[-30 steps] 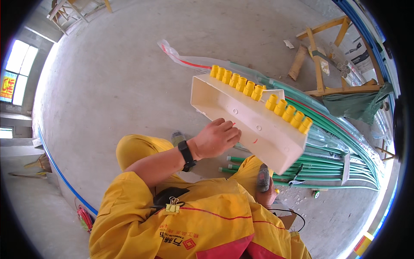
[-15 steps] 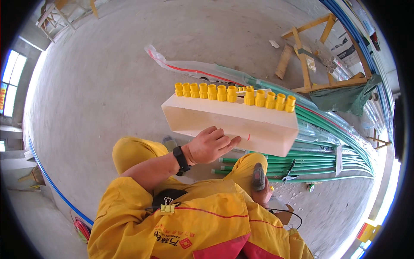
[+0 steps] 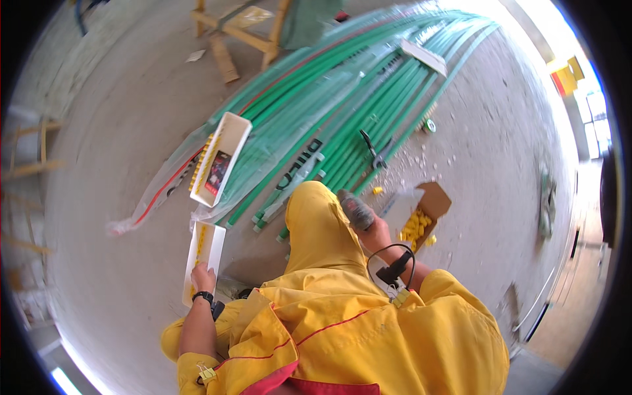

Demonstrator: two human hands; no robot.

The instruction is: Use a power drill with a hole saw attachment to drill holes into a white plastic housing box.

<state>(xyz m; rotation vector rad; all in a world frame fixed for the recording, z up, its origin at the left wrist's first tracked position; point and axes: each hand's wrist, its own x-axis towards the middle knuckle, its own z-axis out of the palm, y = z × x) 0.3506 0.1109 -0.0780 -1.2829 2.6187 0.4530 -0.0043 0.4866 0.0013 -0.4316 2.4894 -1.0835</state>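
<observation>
My left hand reaches into a long white open box lying by my left knee. Its fingers are curled at a thin yellow strip inside, and their tips are partly hidden. Just beyond lies a second long white box, holding a dark printed packet. A row of yellow fittings lines its left side. Beside my right knee, my right hand is closed around a grey cordless power tool, whose front end is hidden.
Bundled green pipes, partly wrapped in clear plastic, spread across the floor ahead. A black-handled tool lies on them. To the right stands an open cardboard box of yellow fittings. A wooden frame stands at the far left.
My view has swung to the right. The white box with yellow fittings now appears farther off, at the left. My left hand has gone into another white box; the right still holds the power tool.
</observation>
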